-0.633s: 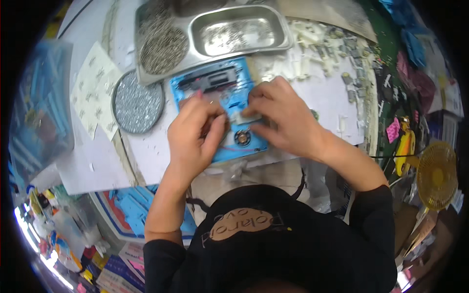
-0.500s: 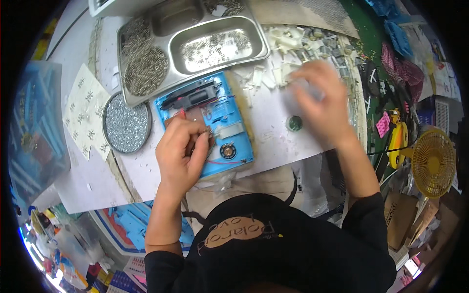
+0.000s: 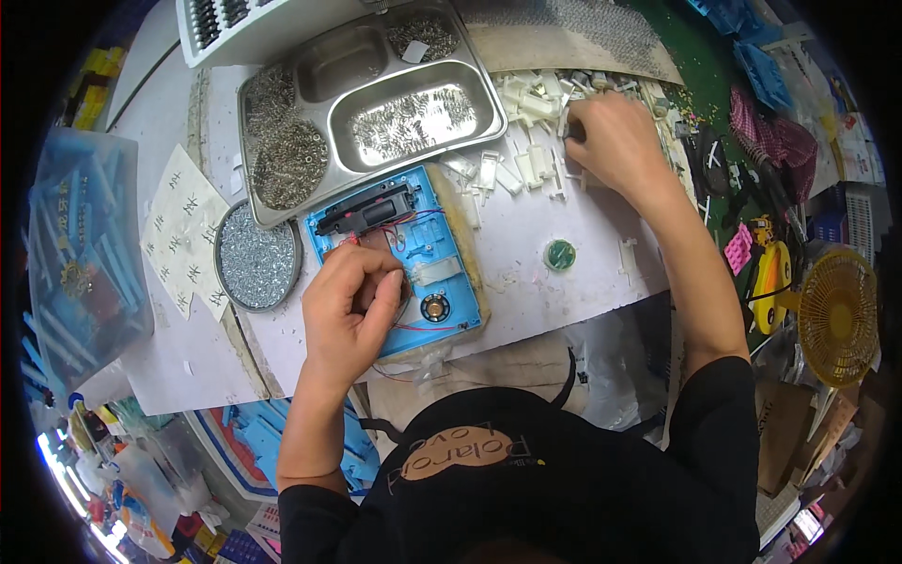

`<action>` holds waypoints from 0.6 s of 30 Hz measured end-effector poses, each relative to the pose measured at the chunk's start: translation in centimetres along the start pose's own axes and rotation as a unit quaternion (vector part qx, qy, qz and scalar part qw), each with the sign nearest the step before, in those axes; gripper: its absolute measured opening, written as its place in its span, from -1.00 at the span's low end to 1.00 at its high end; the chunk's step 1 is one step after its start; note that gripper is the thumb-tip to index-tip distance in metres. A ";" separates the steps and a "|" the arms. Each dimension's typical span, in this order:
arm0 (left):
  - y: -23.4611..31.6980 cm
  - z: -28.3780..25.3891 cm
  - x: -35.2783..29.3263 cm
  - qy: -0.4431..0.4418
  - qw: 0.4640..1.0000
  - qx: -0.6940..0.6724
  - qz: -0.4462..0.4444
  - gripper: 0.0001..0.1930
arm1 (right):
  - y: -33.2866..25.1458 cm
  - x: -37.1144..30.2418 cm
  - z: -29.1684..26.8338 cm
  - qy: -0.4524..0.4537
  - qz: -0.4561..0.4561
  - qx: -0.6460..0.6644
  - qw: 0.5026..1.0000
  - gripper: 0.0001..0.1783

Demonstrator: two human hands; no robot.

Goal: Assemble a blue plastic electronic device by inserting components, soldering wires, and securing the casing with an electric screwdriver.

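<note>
A blue plastic housing lies on the table, fitted with a black module, thin red wires and a small round speaker. Over its left side my left hand is closed in a pinch; whatever it grips is hidden by the fingers. My right hand reaches to the far right, its thumb and fingertips closed at the edge of a heap of white and grey plastic parts. What they grip there I cannot make out. A small green round piece lies between the housing and my right forearm.
Beyond the housing stands a steel compartment tray of springs and small metal parts. Left of it are a round dish of small silvery pieces and a paper sheet. A yellow fan stands at the right.
My right hand has moved away from me, into the plastic parts, and is no longer blurred. The left hand stays pinched over the housing. The whole view has shifted slightly.
</note>
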State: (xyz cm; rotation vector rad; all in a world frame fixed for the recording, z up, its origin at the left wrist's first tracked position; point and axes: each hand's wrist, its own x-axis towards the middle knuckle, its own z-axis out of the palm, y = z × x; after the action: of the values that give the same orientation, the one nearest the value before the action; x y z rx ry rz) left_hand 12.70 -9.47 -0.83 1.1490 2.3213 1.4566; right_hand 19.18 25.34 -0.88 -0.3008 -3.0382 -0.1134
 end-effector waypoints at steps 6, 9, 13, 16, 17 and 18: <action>5.9 1.8 5.6 -0.087 0.983 -0.116 -0.113 -0.67 | -6.6 -5.9 -5.3 0.131 -0.122 0.235 0.955 -0.70; 6.3 3.1 7.0 -0.189 0.968 -0.148 -0.080 -0.70 | -7.9 -7.5 -5.9 0.168 -0.100 0.300 0.934 -0.67; 6.7 4.2 7.8 -0.139 0.983 -0.026 0.120 -0.70 | -7.6 -9.4 -4.6 0.093 0.049 0.603 0.791 -0.64; 7.1 5.4 9.0 -0.143 0.951 0.085 0.259 -0.60 | -6.0 -10.2 -3.6 -0.011 0.132 0.815 0.564 -0.67; 7.4 5.8 9.3 -0.150 0.934 0.120 0.300 -0.58 | -5.3 -10.5 -3.1 -0.021 0.143 0.830 0.538 -0.69; 8.1 6.1 9.9 -0.182 0.931 0.110 0.298 -0.57 | -4.8 -10.6 -2.7 -0.030 0.154 0.844 0.512 -0.70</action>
State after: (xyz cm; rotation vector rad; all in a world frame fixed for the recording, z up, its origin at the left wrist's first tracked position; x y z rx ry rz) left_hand 13.20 3.34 5.14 2.1197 1.9943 0.9960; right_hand 28.83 18.43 0.47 -0.5012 -1.5744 2.4797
